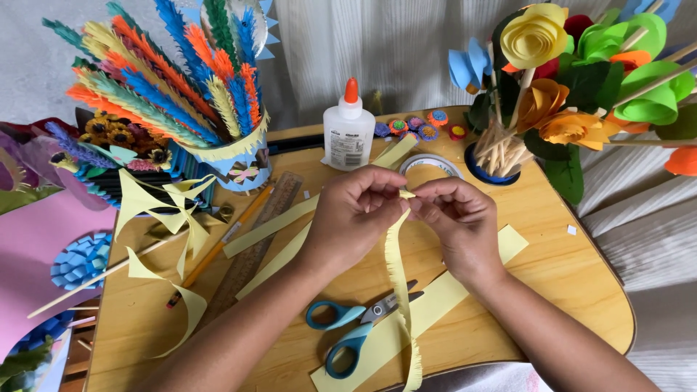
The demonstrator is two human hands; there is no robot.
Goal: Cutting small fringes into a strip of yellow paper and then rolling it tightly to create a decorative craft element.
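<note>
- Left hand (356, 210) and right hand (454, 218) held close together above the wooden table (566, 268), fingertips of both pinching the top end of a long pale-yellow fringed paper strip (398, 283).
- Strip hangs from the fingers down past the table's near edge; one side cut into fine fringe.
- Blue-handled scissors (348, 327) lie on the table below the hands, partly on a flat yellow paper strip (435, 301).
- White glue bottle with orange cap (348, 134) stands behind the hands.
- Blue cup of paper flowers on wooden sticks (501, 156) at right; holder of coloured paper feathers (232, 156) at left.
- Wooden ruler (258, 243) and pencil (218, 250) lie left of the left forearm.
</note>
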